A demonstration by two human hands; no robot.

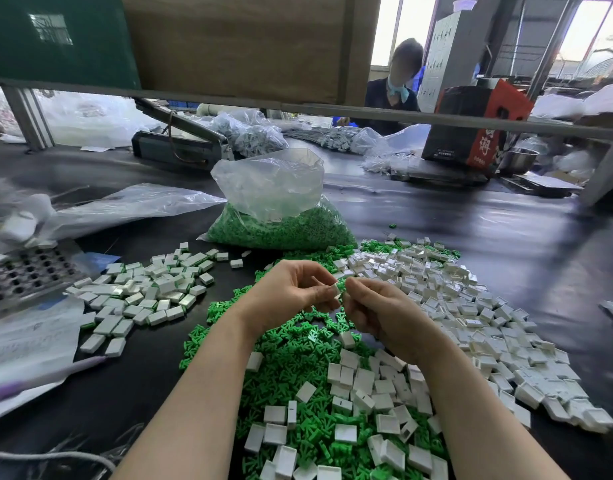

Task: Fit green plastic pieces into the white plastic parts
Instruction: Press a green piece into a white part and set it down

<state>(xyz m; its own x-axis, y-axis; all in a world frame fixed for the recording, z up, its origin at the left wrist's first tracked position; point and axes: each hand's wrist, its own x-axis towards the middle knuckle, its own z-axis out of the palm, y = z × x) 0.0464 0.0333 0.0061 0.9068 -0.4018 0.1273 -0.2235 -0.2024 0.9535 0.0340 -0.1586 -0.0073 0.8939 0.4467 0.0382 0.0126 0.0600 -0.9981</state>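
Both hands mid-frame, left hand and right hand pinching one white part, green piece between, over green pile on table

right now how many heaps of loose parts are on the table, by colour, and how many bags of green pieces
Heaps of white parts: 2, one on the left and one on the right
Heaps of green pieces: 1, in the middle under the hands
Bags of green pieces: 1, behind the heaps
Total: 4
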